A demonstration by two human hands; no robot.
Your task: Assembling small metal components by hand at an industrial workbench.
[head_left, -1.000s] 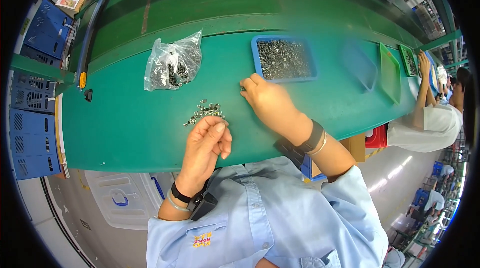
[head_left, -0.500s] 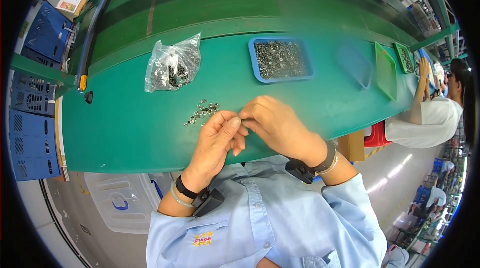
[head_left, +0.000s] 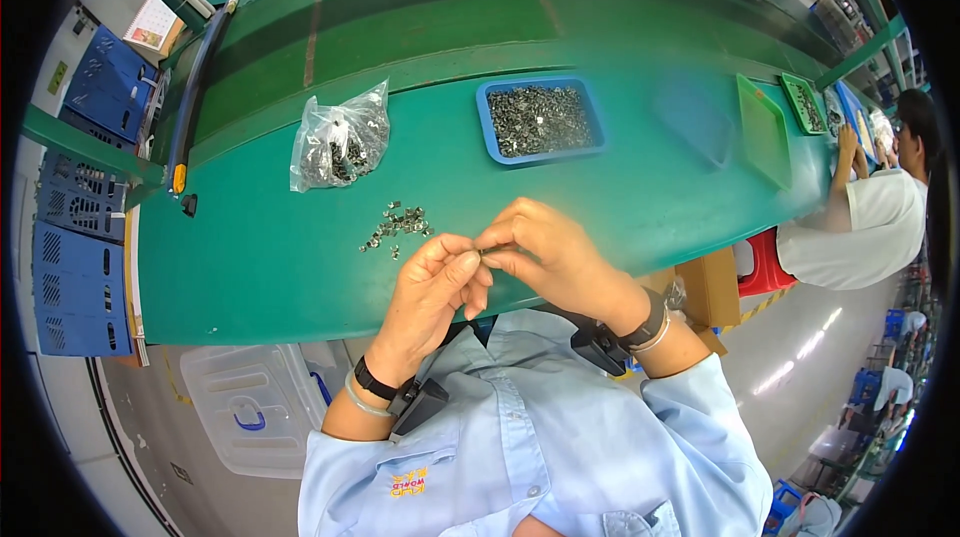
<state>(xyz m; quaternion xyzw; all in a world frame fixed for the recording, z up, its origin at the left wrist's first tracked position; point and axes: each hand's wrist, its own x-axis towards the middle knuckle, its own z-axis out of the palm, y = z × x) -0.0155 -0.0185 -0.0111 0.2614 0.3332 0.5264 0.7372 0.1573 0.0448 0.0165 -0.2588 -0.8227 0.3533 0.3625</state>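
My left hand [head_left: 436,282] and my right hand [head_left: 537,247] meet above the near part of the green table, fingertips pinched together. Between them is a small metal part [head_left: 481,253], mostly covered by the fingers, so its exact shape does not show. Just beyond my left hand lies a loose pile of small shiny metal parts [head_left: 400,221]. A clear plastic bag [head_left: 340,142] holding similar parts rests farther back on the left. Behind my right hand stands a blue tray [head_left: 485,127] filled with many small metal pieces.
To the right are a blurred blue tray [head_left: 695,127], a green tray [head_left: 763,132] and a smaller green tray [head_left: 803,104] with parts. A co-worker [head_left: 855,222] sits at the table's right end. Blue crates [head_left: 82,287] stand left; a lidded clear box [head_left: 250,407] is below.
The view has shifted slightly, so the trays and bag appear a little displaced. Both hands stay together with their fingertips pinched, and the fingers have moved only slightly.
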